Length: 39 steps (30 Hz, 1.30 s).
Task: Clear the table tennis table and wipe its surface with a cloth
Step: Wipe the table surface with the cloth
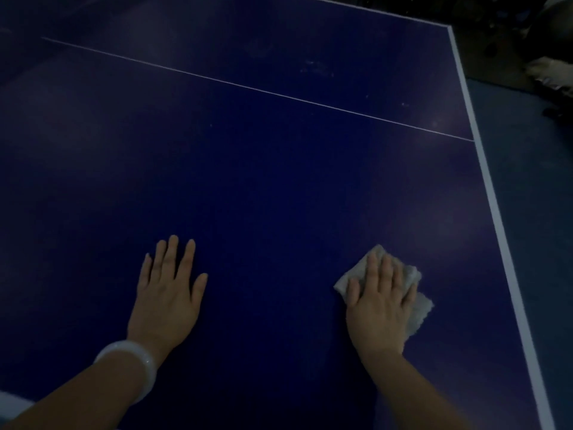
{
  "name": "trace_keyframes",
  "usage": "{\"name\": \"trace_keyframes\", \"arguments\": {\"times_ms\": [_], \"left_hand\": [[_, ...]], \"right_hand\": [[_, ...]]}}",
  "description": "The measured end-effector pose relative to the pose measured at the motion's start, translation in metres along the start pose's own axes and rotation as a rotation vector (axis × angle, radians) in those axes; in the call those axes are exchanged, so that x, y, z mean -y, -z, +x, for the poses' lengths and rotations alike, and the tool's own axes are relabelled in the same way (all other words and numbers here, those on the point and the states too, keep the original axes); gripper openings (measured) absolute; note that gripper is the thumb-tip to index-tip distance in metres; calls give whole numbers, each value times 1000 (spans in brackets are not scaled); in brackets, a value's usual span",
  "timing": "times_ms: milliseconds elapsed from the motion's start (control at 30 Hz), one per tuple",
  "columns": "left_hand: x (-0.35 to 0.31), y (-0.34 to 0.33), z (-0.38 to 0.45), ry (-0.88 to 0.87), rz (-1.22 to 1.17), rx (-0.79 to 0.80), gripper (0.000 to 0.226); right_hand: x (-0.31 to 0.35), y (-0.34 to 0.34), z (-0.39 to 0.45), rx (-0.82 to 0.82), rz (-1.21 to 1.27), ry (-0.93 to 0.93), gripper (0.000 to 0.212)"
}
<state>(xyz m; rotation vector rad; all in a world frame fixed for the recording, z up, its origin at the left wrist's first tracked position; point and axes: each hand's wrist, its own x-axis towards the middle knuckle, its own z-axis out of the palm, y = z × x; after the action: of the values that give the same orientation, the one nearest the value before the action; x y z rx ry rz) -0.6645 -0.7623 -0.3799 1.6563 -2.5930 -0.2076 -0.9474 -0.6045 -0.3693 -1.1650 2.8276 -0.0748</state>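
The dark blue table tennis table (263,169) fills the view, with a thin white centre line running across it and a white border along its right edge. My right hand (379,302) presses flat with straight fingers on a small whitish cloth (417,301) near the right border. The cloth shows around the fingers and beside the palm. My left hand (169,290) rests flat on the bare surface to the left, fingers straight and spread, with a white bangle on the wrist.
Faint pale smudges (313,68) mark the far half of the table beyond the centre line. Past the right border lies blue-grey floor (533,187). Dark clutter (545,72) sits at the upper right corner. The room is dim.
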Motion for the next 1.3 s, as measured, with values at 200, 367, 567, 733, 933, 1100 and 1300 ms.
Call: {"name": "trace_keyframes", "arguments": {"times_ms": [200,367,567,733,933,1100,1300], "left_hand": [[2,-2,1,0,-22,-11,67],[2,-1,1,5,-15,-12,66],[0,1,0,6,-5,-4,68],[0,-1,0,0,-5,-4,68],[1,-1,0,2,4,-5,66],[0,-1,0,-7,21,-2,66],[0,0,-1,-11,2,-7,67]], "right_hand": [[77,-22,-46,47,55,673,61],[12,-5,81,37,-104,302,62],[35,9,115,70,63,-304,60],[124,-20,47,23,-5,574,59],[19,-4,76,-34,-91,331,58],[19,8,77,0,97,-478,61],[122,-25,-12,-25,31,463,59]]}}
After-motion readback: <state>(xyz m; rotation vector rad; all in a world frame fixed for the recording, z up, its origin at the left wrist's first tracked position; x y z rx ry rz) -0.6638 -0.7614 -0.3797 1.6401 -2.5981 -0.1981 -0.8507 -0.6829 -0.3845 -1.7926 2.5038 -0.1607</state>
